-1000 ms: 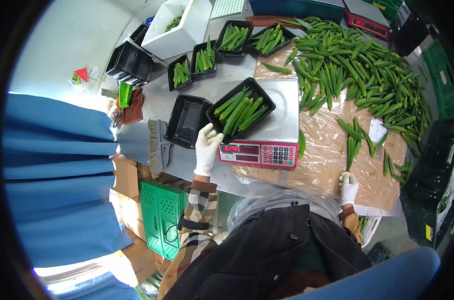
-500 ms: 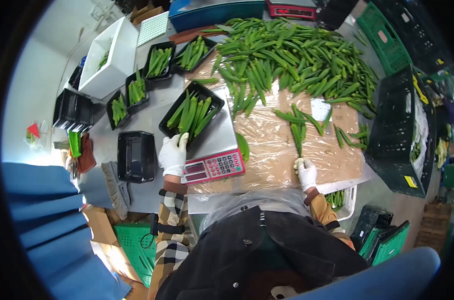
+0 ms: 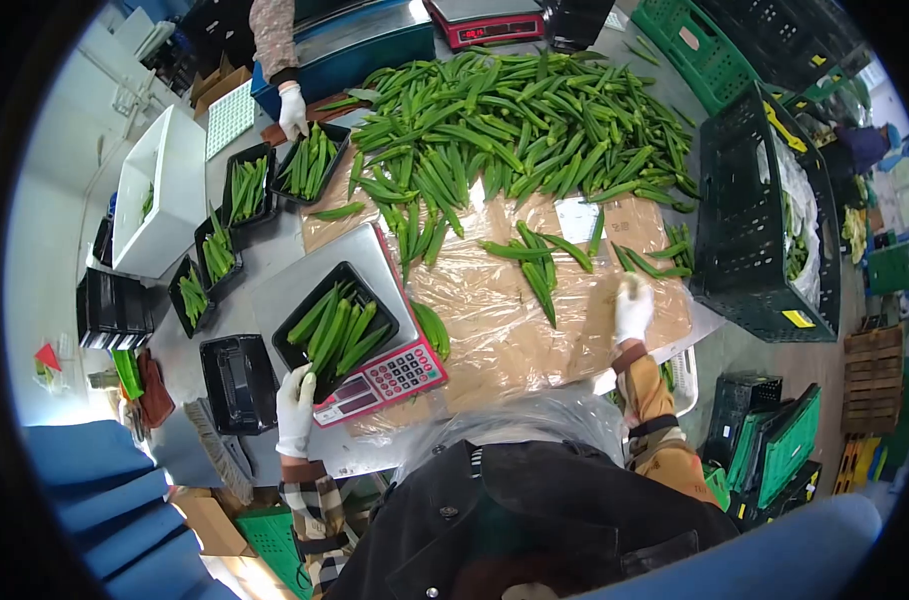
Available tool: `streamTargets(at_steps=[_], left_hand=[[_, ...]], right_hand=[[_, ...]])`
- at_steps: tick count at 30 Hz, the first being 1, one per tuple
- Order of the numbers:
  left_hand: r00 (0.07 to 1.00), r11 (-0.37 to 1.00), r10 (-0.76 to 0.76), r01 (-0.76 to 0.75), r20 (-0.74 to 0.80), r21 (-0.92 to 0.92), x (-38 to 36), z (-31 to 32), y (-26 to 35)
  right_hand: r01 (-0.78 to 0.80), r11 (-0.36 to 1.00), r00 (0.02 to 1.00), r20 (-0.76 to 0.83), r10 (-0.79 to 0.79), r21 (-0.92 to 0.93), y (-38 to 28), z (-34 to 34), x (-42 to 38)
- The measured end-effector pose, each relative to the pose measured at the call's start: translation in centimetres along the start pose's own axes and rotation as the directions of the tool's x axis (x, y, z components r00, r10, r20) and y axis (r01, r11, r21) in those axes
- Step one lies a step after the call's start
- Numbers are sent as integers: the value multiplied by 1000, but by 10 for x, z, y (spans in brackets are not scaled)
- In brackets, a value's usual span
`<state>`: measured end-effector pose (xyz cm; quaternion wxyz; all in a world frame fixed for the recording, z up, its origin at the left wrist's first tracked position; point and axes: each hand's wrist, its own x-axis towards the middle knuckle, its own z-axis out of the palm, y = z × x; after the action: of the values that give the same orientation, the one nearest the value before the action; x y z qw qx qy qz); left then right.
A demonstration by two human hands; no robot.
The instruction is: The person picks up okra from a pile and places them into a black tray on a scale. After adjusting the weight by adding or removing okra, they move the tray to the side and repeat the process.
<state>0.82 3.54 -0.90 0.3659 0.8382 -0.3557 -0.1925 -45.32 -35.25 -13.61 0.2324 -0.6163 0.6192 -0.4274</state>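
My left hand (image 3: pixel 296 412), in a white glove, has its fingers closed at the near left corner of a black tray (image 3: pixel 391 318). Okra pods (image 3: pixel 336 328) fill this tray, which sits on a scale (image 3: pixel 394 372) with a red keypad. White-gloved too, my right hand (image 3: pixel 634 310) is over the plastic-covered cardboard (image 3: pixel 584 335), its fingers loosely bent and a little apart. Nothing shows between them. Just beyond its fingertips lie a few okra pods (image 3: pixel 624 258); a small okra cluster (image 3: pixel 539 270) lies to its left.
A big okra heap (image 3: pixel 534 120) covers the far side. Filled trays (image 3: pixel 246 190) line the left, near an unfilled black tray (image 3: pixel 238 385). A co-worker's gloved hand (image 3: pixel 292 110) is at a far tray. A dark crate (image 3: pixel 714 230) stands right.
The view has shifted, moving the table leftward and down in frame. My right hand has left the okra cluster and moved right. A co-worker's hand has appeared at the far left tray.
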Motion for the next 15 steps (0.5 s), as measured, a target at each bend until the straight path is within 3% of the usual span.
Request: streamTargets(at_steps=[3,4,6,8,9,10,11,12,13,14,15], left_hand=[[994,1000,-27,25,-105,-18,-4,11,-9],[988,999,-47,47,-149,-1,-6,12,-4],[958,995,32,-3,-286,99,-4,21,14],[956,991,41,-1,-291,136,0,28,24],[963,990,4,34,-271,137,2,29,34],[967,990,-34,66,-252,121,3,30,31],[960,997,16,5,-281,72,4,37,14],[949,998,70,-66,-308,24,6,42,2],[935,997,59,-73,-349,-29,7,43,16],[921,993,49,-88,-386,-83,8,42,34],[942,984,-166,137,-294,-115,3,36,43]], right_hand=[[147,858,985,-2,-170,-493,17,-16,33],[103,878,993,96,-66,-468,30,-17,39],[-126,962,968,184,173,-242,71,0,53],[-95,992,987,140,82,87,47,34,50],[-73,981,978,204,35,179,-16,40,40],[77,973,966,224,-126,216,-61,53,27],[74,944,935,308,-177,320,-135,55,4],[214,906,876,339,-343,364,-201,54,-19],[407,827,776,330,-537,388,-229,66,-36],[451,772,684,382,-621,448,-258,74,-52],[537,679,573,374,-729,500,-270,88,-69]])
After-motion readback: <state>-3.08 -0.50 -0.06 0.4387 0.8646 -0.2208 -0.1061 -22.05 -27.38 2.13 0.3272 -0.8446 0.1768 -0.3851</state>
